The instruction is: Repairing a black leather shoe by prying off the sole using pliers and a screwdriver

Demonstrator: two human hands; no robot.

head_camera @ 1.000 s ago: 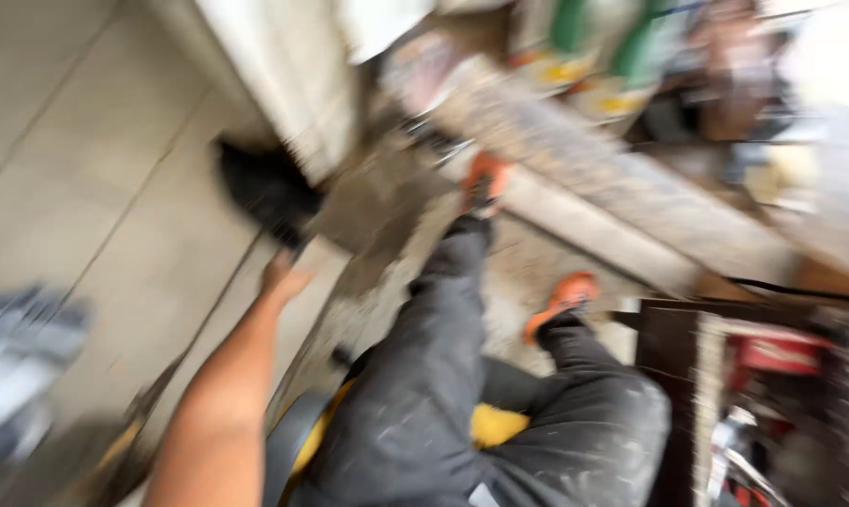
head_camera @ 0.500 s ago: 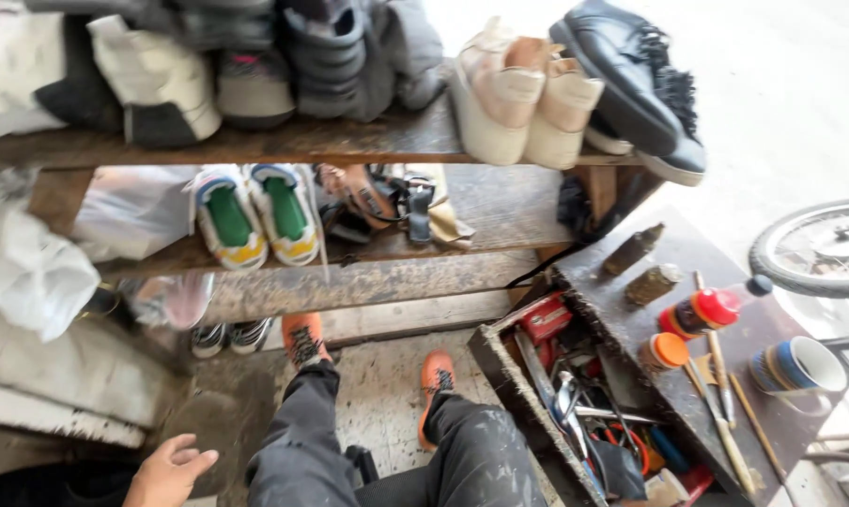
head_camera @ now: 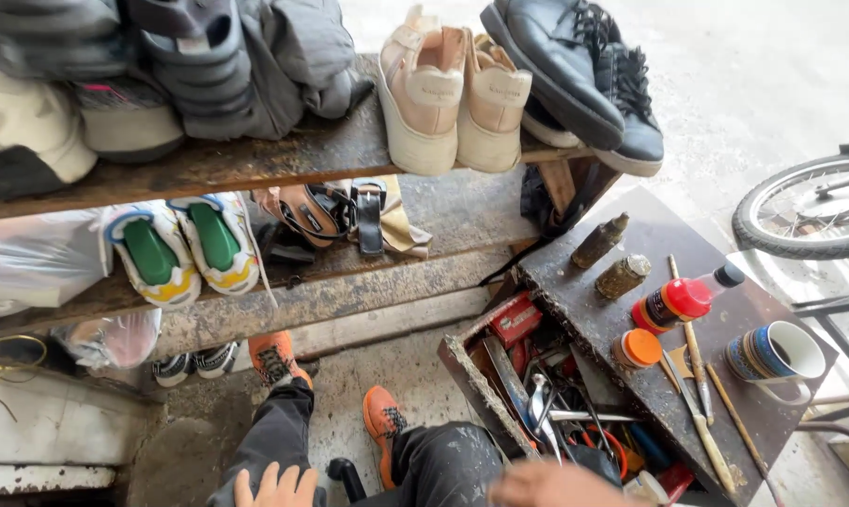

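Observation:
My left hand [head_camera: 276,486] rests at the bottom edge on my left knee, fingers apart, holding nothing. My right hand [head_camera: 554,486] shows only as a blurred shape at the bottom edge, just over the near end of an open wooden toolbox [head_camera: 469,380] full of metal tools. Whether it holds anything is hidden. My legs in dark trousers end in orange shoes [head_camera: 383,420]. Ahead stands a worn wooden shelf [head_camera: 255,161] with beige sneakers [head_camera: 453,89] and black leather shoes [head_camera: 575,66] on top.
On the lower shelf are white sneakers with green insoles [head_camera: 176,249] and sandals [head_camera: 321,211]. The dark board [head_camera: 659,244] to the right carries a red bottle [head_camera: 678,300], an orange-lidded jar [head_camera: 639,347], a striped mug [head_camera: 781,352] and brushes. A bicycle wheel [head_camera: 810,211] stands far right.
The view has swung from the floor on the left up to the shoe shelves. My left hand has come to rest on my knee, and my right hand has entered at the bottom.

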